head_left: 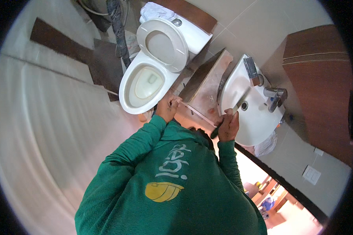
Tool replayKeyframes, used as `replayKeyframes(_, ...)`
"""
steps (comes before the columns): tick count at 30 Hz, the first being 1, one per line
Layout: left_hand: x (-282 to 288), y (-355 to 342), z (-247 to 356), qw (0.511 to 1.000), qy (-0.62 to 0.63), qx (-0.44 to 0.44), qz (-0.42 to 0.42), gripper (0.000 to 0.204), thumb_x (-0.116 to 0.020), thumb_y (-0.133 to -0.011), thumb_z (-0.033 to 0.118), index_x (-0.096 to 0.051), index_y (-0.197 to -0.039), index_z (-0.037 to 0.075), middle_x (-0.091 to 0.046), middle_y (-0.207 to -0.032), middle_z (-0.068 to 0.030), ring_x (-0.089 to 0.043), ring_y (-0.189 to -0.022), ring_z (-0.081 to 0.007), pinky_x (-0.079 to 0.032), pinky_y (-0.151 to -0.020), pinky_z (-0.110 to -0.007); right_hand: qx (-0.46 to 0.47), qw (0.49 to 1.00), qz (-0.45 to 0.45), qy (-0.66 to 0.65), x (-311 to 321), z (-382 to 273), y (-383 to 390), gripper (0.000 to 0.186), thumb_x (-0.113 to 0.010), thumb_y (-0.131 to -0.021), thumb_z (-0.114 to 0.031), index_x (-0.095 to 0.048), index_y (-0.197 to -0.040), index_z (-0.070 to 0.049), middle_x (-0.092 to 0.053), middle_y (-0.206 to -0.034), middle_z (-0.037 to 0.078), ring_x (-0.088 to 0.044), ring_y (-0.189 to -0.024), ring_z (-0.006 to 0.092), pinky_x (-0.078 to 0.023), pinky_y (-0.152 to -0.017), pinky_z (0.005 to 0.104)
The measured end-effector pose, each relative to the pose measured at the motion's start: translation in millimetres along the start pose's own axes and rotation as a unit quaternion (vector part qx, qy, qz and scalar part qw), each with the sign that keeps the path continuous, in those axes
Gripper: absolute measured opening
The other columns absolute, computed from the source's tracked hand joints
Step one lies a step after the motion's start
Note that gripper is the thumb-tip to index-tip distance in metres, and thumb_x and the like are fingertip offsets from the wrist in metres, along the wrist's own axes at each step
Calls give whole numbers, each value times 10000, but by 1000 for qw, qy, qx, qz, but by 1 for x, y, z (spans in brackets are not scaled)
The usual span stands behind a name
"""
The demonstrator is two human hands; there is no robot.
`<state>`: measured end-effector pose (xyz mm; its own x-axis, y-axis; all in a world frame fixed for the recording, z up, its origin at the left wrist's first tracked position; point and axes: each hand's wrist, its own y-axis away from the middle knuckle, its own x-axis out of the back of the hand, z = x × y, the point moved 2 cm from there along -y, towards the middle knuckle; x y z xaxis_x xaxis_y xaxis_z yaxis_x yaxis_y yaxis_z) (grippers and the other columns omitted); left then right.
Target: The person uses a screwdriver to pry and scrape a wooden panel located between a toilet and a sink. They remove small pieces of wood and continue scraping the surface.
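Brown box-like unit [208,92]: apparent object of the work, standing between the white toilet [161,64] and the white basin [253,123]; dark side toward the toilet, pale smeared face toward the basin.
Pale strip [198,114]: runs along the unit's near edge, from beside one hand to near the other; whether fixed or loose cannot be told.
Left hand [167,109]: fingers partly curled at the strip's left end; contact seems likely, though the view does not show whether anything is gripped.
Right hand [228,126]: fingers closed around a long thin tool [241,100], whose pale far end is blurred and appears over the basin.
Dark block [250,67]: rests at the basin's rim near the tap [276,96], apart from both hands.
Work done: smears, dust and a reddish patch on the unit's face suggest, as a judgement, surface work partly carried out.
Work left: the face looks uneven and unclean, so completion seems unlikely; the exact share remaining cannot be judged.
Stage: probably mid-course, with the tool in hand but apparently clear of the unit's face.
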<state>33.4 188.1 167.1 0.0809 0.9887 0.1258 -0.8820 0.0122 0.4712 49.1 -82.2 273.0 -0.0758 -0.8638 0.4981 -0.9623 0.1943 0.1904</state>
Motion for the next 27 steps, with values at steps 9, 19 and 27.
replayKeyframes(9, 2, 8, 98, 899, -196, -347, -179, 620, -775, -879, 273, -530, -1398, 36, -569, -1382, -234, -547, -1286, -407, -431, -1087, -479, -98, 888, -4, -449, -44, -9, 2, 622, -519, -1077, -491, -461, -1484, -24, -669, -1168, 141, -634, -1031, 263, -515, -941, 430)
replayKeyframes(19, 39, 19, 93, 883, -377, -228, -159, 497, -671, -944, 552, -703, -1100, 81, -723, -836, -172, -720, -812, -399, -555, -730, -509, -243, 896, -167, -331, -38, 29, 27, 535, -642, -1041, -361, -513, -1442, -31, -661, -1245, 179, -705, -1045, 267, -605, -892, 396)
replayKeyframes(27, 91, -8, 76, 809, -462, -270, -243, 486, -759, -855, 584, -736, -989, 118, -713, -870, -95, -698, -894, -319, -547, -743, -445, -119, 940, -272, -165, -47, 56, 40, 321, -577, -1066, -251, -669, -1263, -15, -717, -1043, 109, -723, -846, 187, -616, -791, 333)
